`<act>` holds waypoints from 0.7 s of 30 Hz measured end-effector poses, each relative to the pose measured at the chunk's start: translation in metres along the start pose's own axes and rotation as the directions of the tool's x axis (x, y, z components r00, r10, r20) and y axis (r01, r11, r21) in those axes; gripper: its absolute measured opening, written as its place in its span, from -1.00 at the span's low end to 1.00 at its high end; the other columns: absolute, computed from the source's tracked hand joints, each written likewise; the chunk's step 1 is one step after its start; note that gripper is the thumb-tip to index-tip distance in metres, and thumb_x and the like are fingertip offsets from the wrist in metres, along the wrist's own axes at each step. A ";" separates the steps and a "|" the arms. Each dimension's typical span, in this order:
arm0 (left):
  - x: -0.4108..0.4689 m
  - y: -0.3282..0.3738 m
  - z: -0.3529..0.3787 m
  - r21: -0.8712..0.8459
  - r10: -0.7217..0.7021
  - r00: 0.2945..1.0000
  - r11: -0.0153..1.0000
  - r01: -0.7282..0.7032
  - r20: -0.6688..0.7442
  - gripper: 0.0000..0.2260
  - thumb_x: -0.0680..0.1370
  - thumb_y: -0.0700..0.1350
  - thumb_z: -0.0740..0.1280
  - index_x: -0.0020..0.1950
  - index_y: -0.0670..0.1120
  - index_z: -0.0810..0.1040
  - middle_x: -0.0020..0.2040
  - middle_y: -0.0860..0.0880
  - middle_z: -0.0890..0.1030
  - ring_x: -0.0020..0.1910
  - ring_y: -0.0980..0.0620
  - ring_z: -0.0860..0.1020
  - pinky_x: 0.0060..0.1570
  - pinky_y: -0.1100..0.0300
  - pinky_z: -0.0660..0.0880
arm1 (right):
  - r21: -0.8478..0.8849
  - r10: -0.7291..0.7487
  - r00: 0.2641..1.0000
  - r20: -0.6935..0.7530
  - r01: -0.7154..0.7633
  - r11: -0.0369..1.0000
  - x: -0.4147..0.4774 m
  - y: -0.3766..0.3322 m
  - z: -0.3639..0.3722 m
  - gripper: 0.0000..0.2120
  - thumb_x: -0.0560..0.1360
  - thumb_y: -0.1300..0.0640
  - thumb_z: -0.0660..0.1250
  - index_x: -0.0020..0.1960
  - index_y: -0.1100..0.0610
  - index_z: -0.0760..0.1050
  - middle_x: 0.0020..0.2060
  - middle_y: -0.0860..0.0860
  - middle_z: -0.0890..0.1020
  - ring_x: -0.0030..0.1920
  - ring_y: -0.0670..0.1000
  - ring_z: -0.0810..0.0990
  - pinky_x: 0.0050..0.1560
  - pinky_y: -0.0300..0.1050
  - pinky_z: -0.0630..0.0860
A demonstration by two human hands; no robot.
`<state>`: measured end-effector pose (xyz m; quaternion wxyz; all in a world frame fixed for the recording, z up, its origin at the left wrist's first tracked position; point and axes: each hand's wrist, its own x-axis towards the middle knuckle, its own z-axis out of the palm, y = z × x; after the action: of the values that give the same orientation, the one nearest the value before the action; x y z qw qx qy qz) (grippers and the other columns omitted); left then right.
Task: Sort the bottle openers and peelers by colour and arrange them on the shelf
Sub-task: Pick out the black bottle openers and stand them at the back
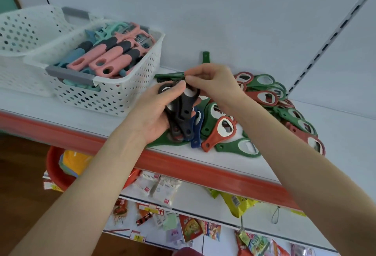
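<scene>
My left hand (156, 113) grips a bunch of black bottle openers (184, 111) above the white shelf (67, 117). My right hand (211, 83) pinches the top of that bunch with its fingertips. Under and beside the hands lies a loose pile of openers: red ones (221, 131), green ones (264, 80) and a blue one (198, 129). One green opener (205, 57) leans against the back wall. A white perforated basket (126, 91) at the left holds several pink (105, 62) and teal peelers (79, 54).
A second white basket (24, 30) stands behind the first, at the far left. The shelf has a red front edge (183, 166). Below it a lower shelf carries snack packets (238, 203) and a red bowl (55, 166). Slotted uprights run up the back wall.
</scene>
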<state>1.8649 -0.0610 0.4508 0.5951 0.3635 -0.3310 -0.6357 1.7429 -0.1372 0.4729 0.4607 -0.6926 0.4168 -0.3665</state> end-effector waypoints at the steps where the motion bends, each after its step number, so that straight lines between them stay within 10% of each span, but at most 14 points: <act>1: 0.001 -0.001 0.001 0.006 0.002 1.000 1.000 -0.002 -0.011 -0.72 0.50 -0.21 0.27 0.20 -0.24 0.48 0.04 -0.22 0.62 -0.05 -0.10 0.64 -0.12 0.04 0.59 | -0.014 -0.007 0.999 0.045 0.008 1.000 0.003 0.000 0.001 -0.87 0.45 0.31 0.37 -0.17 0.10 0.55 -0.30 -0.03 0.61 -0.28 -0.13 0.57 -0.16 -0.28 0.55; 5: 0.005 -0.002 -0.001 -0.028 -0.017 0.994 1.000 0.014 -0.104 -0.75 0.51 -0.40 0.21 0.15 -0.23 0.48 -0.03 -0.26 0.62 -0.13 -0.11 0.66 -0.27 0.08 0.61 | -0.207 -0.060 0.995 0.078 0.075 0.976 0.027 0.004 -0.010 -0.92 0.49 0.26 0.33 -0.06 0.13 0.57 -0.20 -0.01 0.63 -0.18 -0.10 0.59 -0.11 -0.29 0.51; 11: 0.010 0.002 -0.004 -0.058 0.031 0.983 0.997 -0.042 -0.180 -0.64 0.50 -0.45 0.15 0.17 -0.08 0.46 -0.11 -0.25 0.61 -0.23 -0.14 0.65 -0.32 0.08 0.57 | -0.773 0.000 0.996 0.088 0.069 0.630 0.072 0.027 -0.030 -0.72 0.48 0.09 0.32 0.08 0.27 0.52 -0.01 0.17 0.60 0.02 0.15 0.54 -0.04 -0.10 0.43; 16: 0.012 0.001 -0.006 -0.019 0.045 0.975 0.999 -0.050 -0.218 -0.76 0.54 -0.37 0.16 0.06 -0.08 0.47 -0.20 -0.20 0.57 -0.34 -0.04 0.60 -0.39 0.17 0.53 | -0.757 0.020 0.990 0.142 0.096 0.646 0.086 0.030 -0.030 -0.62 0.42 0.09 0.41 0.18 0.21 0.49 0.09 0.15 0.58 0.12 0.14 0.53 0.17 0.00 0.45; 21: 0.016 -0.004 -0.003 -0.017 0.051 0.969 0.998 -0.057 -0.240 -0.95 0.57 -0.20 0.23 0.00 -0.08 0.45 -0.33 -0.16 0.51 -0.42 -0.01 0.49 -0.42 0.20 0.50 | -0.655 0.013 0.995 0.101 0.056 0.754 0.088 0.035 -0.041 -0.66 0.41 0.08 0.43 0.12 0.21 0.52 -0.09 0.03 0.54 -0.06 0.02 0.52 -0.09 -0.17 0.42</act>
<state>1.8651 -0.0764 0.4452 0.6520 0.4212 -0.2588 -0.5748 1.7318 -0.2393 0.4628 0.2042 -0.8322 0.4875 -0.1675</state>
